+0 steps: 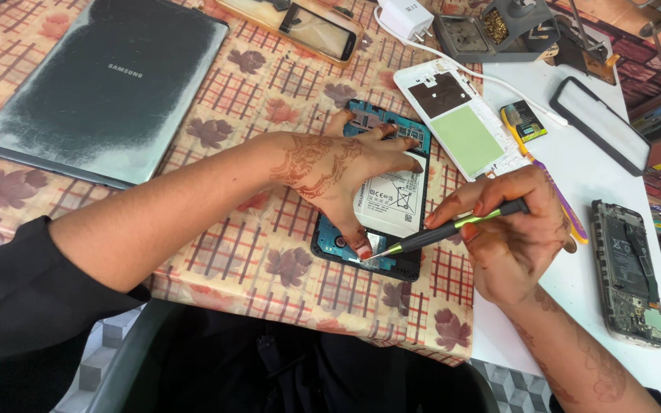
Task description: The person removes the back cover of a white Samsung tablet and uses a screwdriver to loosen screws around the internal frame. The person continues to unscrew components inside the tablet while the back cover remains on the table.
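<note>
Opened phone (372,191), back up on the bench (269,252), lies pressed under the left hand (330,164), fingers spread flat. Right hand (510,229) pinches a green-and-black screwdriver (453,227), tip at the phone's lower edge. Right of the phone lies its white back cover (460,122); far left, a grey laptop (101,84).

opened phone (392,245) half hidden under left hand (338,172)

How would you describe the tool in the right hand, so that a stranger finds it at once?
Start at the opened phone on the checked tablecloth, under the left hand. The right hand beside it holds a thin screwdriver, tip at the phone's lower end. Only this tool is dark with a green stripe.
</note>
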